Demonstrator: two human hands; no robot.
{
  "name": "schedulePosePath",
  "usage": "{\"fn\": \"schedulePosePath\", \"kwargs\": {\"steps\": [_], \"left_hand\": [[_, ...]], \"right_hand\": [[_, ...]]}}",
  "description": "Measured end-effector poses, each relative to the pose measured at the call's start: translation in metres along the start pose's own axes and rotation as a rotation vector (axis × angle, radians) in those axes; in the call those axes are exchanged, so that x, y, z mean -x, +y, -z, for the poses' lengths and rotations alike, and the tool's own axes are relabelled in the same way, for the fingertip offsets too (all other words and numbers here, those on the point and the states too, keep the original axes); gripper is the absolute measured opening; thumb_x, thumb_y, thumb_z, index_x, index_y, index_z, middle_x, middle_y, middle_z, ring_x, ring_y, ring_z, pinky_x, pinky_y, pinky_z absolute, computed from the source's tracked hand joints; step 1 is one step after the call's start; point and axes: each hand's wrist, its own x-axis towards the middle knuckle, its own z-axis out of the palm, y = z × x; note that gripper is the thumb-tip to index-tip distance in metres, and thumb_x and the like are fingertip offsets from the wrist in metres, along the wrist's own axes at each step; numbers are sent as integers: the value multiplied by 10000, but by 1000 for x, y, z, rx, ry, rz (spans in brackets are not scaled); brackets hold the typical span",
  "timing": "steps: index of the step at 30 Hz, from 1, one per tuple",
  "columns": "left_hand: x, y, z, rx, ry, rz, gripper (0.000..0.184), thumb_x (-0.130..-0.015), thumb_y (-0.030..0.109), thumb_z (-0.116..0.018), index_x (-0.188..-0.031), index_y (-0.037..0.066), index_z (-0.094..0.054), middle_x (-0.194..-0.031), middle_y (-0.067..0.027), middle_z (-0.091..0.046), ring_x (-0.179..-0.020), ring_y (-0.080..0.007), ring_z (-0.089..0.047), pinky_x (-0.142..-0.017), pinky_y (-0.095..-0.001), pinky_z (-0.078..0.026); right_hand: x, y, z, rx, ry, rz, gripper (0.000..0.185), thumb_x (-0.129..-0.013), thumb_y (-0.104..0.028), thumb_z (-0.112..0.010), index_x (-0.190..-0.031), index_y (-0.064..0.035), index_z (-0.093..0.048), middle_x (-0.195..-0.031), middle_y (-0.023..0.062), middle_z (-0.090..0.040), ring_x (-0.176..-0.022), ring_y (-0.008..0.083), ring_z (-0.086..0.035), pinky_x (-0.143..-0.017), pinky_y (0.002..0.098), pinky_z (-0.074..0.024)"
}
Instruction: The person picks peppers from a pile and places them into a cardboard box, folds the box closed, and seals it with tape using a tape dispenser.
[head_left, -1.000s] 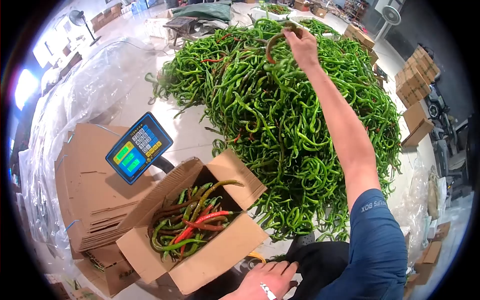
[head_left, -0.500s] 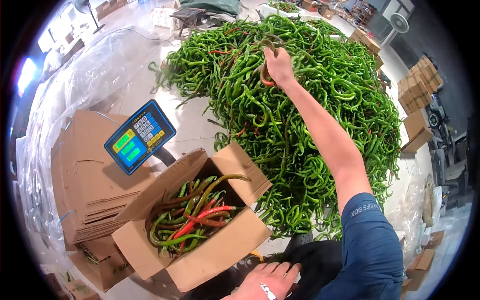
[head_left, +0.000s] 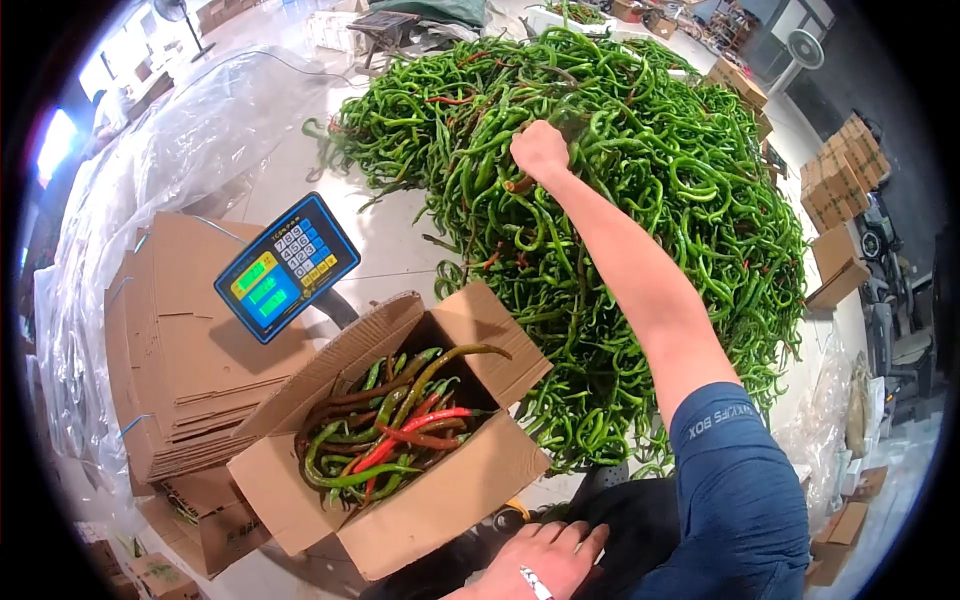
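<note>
My right hand [head_left: 541,150] is closed in a fist over the upper part of a big heap of green chili peppers [head_left: 620,250]. From under the fist pokes the end of a reddish-brown chili pepper [head_left: 519,185]; the rest of it is hidden by my fingers. My left hand [head_left: 540,562] lies flat on my dark-trousered leg, fingers stretched out and holding nothing. Left of it, an open cardboard box [head_left: 440,495] holds red, brown and green chili peppers [head_left: 385,425], one long brownish pepper leaning against a flap.
A digital scale display [head_left: 287,267] stands on a post behind the box. Flattened cartons [head_left: 200,330] are stacked at left, beside plastic sheeting [head_left: 190,130]. More cardboard boxes [head_left: 843,170] and a standing fan [head_left: 803,50] are at right.
My right hand has moved slightly left and down over the heap, and its back now faces up, covering more of the reddish-brown pepper. My left hand stays in place.
</note>
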Motion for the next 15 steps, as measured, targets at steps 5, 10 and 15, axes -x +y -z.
{"fn": "schedulePosePath", "kwargs": {"steps": [5, 10, 15], "left_hand": [[2, 4, -1, 14, -13, 63, 472, -817, 283, -655, -1227, 50, -614, -1091, -127, -655, -956, -298, -648, -821, -398, -520], [4, 8, 5, -10, -31, 50, 471, -813, 261, -646, -1235, 55, -613, -1093, -129, -657, -960, -292, -649, -825, -402, -518], [8, 6, 11, -8, -54, 27, 470, -819, 229, -626, -1242, 25, -593, -1091, -141, -656, -979, -297, -646, -852, -404, -509]], "right_hand": [[-12, -10, -14, -627, -207, -299, 127, -836, -93, -671, -858, 30, -696, -800, 171, -700, -601, 238, -676, -570, 396, -545], [-33, 4, -44, -860, -319, -462, 119, -818, -33, -724, -856, 52, -650, -734, 182, -646, -497, 243, -561, -424, 381, -441], [-11, -1, 11, -593, 93, -57, 166, -835, -141, -745, -853, 3, -663, -708, 70, -642, -561, 155, -557, -534, 339, -452]]}}
